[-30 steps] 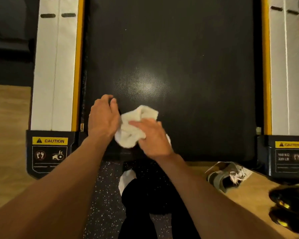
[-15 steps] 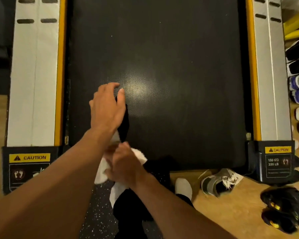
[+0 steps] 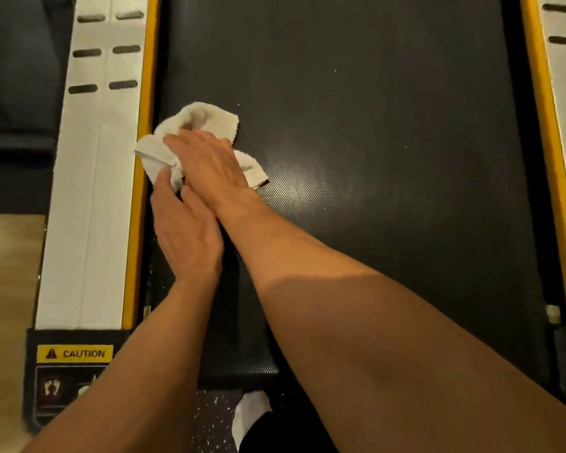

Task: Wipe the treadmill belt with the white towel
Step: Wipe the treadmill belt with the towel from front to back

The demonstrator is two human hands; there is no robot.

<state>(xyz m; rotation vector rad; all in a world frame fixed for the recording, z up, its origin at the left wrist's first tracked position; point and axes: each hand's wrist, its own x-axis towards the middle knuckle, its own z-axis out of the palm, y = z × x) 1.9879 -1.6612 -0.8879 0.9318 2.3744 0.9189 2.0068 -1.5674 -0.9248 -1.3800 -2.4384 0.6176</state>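
Note:
The black treadmill belt [image 3: 373, 158] fills the middle of the view. A crumpled white towel [image 3: 206, 120] lies on the belt's left side, one corner over the yellow edge strip. My right hand [image 3: 209, 161] presses flat on the towel, fingers pointing left. My left hand [image 3: 183, 230] rests on the belt just below it, with its fingertips touching the towel's lower left fold. The two wrists are next to each other, the right forearm crossing above the left.
White side rails [image 3: 92, 191] with yellow strips [image 3: 141, 197] run along both sides of the belt. A black end cap with a CAUTION label [image 3: 75, 353] sits at the lower left. Wooden floor [image 3: 7, 273] lies to the left, and a speckled mat [image 3: 213, 416] below the belt.
The towel went from the belt's near end, off its edge, up to the left side of the belt. Both hands moved forward with it, and the view came closer.

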